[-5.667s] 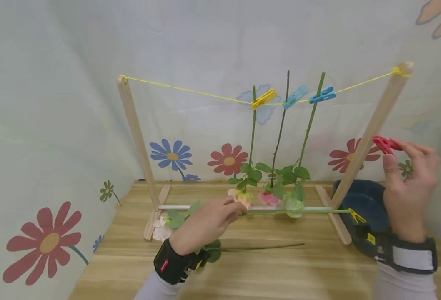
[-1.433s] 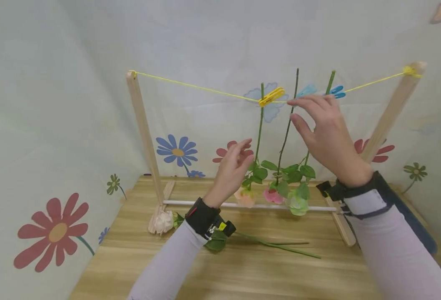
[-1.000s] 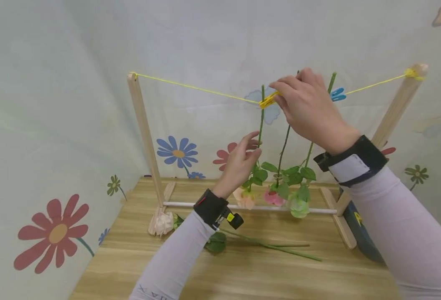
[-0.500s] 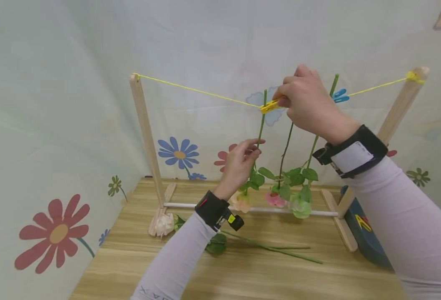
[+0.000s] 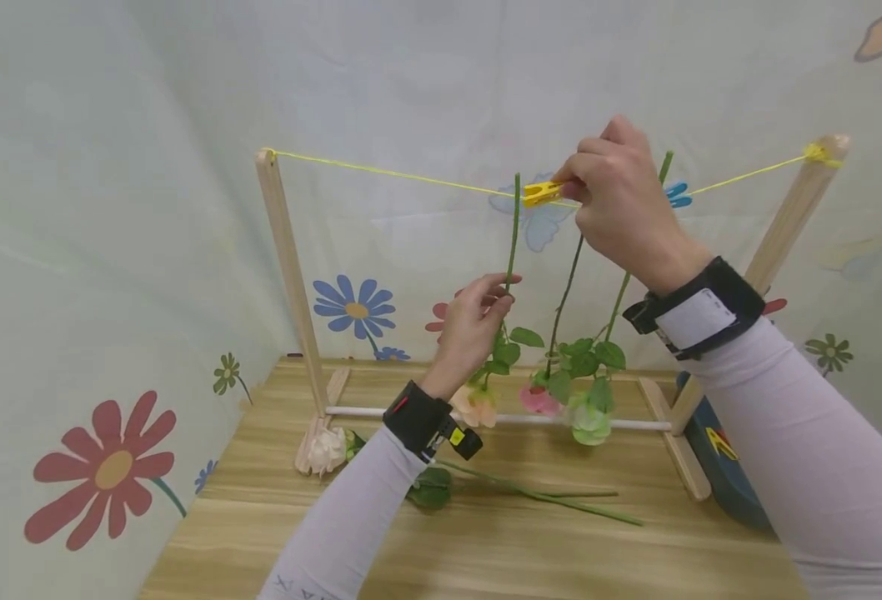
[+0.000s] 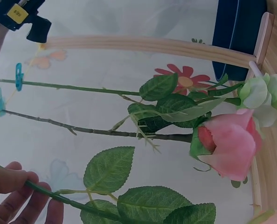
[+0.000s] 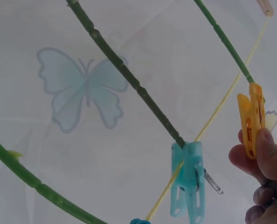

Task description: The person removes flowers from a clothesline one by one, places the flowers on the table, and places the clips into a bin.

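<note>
My right hand pinches a yellow clothespin by its handle ends, beside the yellow string. The clothespin's tips stand right at the upper stem of a peach artificial rose, which hangs head down. Lower on that stem, my left hand holds it between thumb and fingers. A pink rose hangs to the right on a light blue clothespin. Farther right, a pale green rose hangs from a blue clothespin.
Wooden posts carry the string, with a white rod across below. A white rose and loose stems lie on the wooden table. A dark blue bin with a yellow clothespin stands right.
The red clothespin has left my right hand, which now pinches the yellow one and has drawn it slightly right off the stem. My left hand has risen from the rod to the peach rose's stem.
</note>
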Demonstrator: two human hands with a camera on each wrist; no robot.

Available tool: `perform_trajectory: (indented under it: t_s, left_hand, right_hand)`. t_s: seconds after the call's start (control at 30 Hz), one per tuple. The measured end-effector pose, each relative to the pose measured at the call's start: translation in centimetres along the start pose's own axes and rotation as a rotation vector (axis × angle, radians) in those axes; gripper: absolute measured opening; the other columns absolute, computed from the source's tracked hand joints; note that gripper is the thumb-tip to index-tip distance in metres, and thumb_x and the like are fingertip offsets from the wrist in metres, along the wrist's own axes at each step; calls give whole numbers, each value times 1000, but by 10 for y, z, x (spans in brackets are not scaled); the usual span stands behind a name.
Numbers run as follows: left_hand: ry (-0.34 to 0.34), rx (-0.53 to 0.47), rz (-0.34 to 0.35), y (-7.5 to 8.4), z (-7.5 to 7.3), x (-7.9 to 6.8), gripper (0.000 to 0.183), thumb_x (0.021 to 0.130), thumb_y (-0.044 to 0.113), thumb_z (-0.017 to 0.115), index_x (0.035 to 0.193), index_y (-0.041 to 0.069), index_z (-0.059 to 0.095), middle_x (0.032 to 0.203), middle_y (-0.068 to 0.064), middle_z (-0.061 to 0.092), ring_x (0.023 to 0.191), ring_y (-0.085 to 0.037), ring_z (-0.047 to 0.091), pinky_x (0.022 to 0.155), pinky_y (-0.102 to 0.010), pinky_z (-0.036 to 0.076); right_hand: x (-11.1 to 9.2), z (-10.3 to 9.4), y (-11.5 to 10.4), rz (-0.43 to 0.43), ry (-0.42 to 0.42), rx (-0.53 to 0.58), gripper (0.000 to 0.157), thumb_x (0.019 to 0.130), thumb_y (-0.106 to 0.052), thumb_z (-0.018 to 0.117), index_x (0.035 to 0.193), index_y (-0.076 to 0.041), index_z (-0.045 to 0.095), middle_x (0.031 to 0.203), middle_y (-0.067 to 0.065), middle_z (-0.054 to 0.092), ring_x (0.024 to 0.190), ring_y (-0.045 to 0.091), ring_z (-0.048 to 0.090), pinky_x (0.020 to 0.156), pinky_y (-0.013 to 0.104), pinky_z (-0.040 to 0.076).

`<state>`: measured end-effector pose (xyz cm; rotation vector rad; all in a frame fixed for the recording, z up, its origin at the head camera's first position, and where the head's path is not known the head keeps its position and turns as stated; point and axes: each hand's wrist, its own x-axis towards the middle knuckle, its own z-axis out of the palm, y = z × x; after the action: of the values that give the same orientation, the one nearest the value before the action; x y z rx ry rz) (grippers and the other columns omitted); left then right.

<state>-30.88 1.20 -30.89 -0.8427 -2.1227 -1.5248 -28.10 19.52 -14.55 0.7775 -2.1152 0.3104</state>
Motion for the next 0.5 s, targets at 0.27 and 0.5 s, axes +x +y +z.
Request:
perform_trajectory:
  t_s: [0.27,0.5]
  left_hand:
    - [17,-36,-1,-2,-8,-11,32,106,6,60,137,5,64,112,-17,68,100,-29,71,89,-29,57]
    - [55,67,80,-7,-15,-25,30,105,9,62,134,4,66,112,-15,69,99,-26,69,84,-32,57]
  right_hand:
    - [-15,2,-1,-28,124,20,19,97,8,65,113,8,74,94,21,60,95,42,41,89,53,28]
    - [-42,8,-9,-4,217,103,25,96,1,71,122,2,73,109,19,65,103,41,42,97,51,25]
